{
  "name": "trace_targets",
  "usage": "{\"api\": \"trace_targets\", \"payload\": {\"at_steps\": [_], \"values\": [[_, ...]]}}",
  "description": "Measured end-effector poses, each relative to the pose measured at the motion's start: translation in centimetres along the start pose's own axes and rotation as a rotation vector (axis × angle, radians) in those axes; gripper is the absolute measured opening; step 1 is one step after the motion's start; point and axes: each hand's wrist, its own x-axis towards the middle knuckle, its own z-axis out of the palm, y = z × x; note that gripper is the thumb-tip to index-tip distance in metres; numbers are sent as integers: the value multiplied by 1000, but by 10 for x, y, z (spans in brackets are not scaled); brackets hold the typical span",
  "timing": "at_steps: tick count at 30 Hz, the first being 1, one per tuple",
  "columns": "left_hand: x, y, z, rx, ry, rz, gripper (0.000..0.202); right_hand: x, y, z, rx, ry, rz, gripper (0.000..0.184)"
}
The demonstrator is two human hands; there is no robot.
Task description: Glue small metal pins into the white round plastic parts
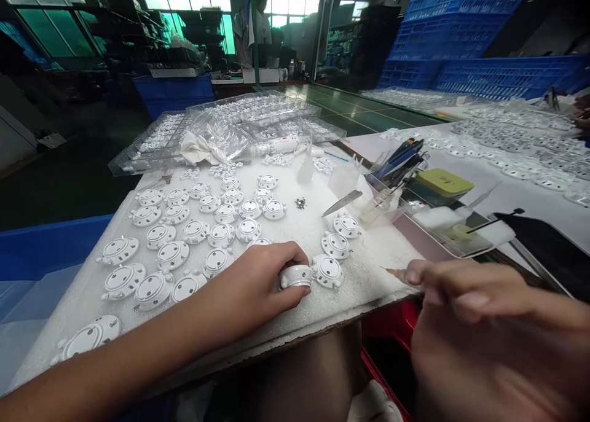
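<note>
My left hand [271, 281] is closed around a white round part [295, 277], holding it tilted up on edge just above the white foam sheet [295, 324]. Between the fingertips of my right hand [493, 324], partly blurred, is a thin pointed tool [395, 273]; its tip points left toward the part, apart from it. Three similar white discs [327, 271] lie in a line right of my left hand. To its left, several more white discs [172, 255] with dark dots are spread in rows. A knife blade [342, 203] lies beyond them.
Small dark bits [300, 203] and a translucent squeeze bottle [305, 167] sit farther back. Clear trays [161, 136] of small white parts stand behind. On the right are a tool holder [399, 161], a yellow-lidded box [443, 182] and stacked blue crates [452, 38].
</note>
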Motion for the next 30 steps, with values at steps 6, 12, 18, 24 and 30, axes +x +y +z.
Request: {"api": "trace_targets", "payload": {"at_steps": [6,12,18,24,30], "values": [[0,1,1,20,-4,-23,14,0,23,-10,264,73,387,48],[1,0,2,30,2,-4,13,-1,34,-15,10,-61,293,69],[0,-1,3,6,7,-2,13,-7,63,-9,-153,-50,-20,49],[-1,1,2,-10,9,14,12,-3,60,-10,-3,-33,112,67],[0,2,1,-49,1,16,14,56,49,-30,143,-180,448,27]]}}
